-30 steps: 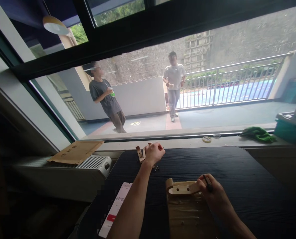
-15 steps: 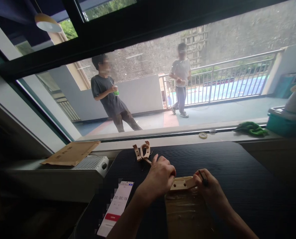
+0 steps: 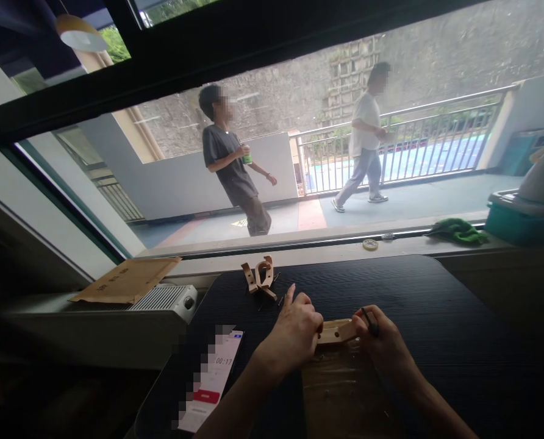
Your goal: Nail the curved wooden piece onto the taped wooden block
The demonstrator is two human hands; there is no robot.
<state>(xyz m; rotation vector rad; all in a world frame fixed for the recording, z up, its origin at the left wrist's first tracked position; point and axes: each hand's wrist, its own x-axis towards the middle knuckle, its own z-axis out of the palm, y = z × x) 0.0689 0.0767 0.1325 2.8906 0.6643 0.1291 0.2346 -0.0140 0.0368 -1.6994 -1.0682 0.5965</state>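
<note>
A small wooden hook piece point(image 3: 336, 331) with holes lies on a brown wooden board point(image 3: 340, 390) on the dark table point(image 3: 436, 317). My left hand point(image 3: 297, 332) is closed at the piece's left end, pinching something too small to make out. My right hand point(image 3: 382, 344) holds the piece's right end and also grips a thin dark tool point(image 3: 371, 323) between its fingers. Several more wooden hooks point(image 3: 259, 276) and small screws lie on the table behind my left hand.
A phone point(image 3: 210, 381) showing a running timer lies at the table's left front. A radiator point(image 3: 162, 300) with a cardboard envelope point(image 3: 125, 279) is to the left. On the sill sit a tape roll point(image 3: 369, 244), a green cloth point(image 3: 457, 230) and a teal box point(image 3: 523, 219). Two people walk outside the window.
My left hand came back from the spare hooks at the table's far side to the left end of the hook piece. The two people outside walked to the right.
</note>
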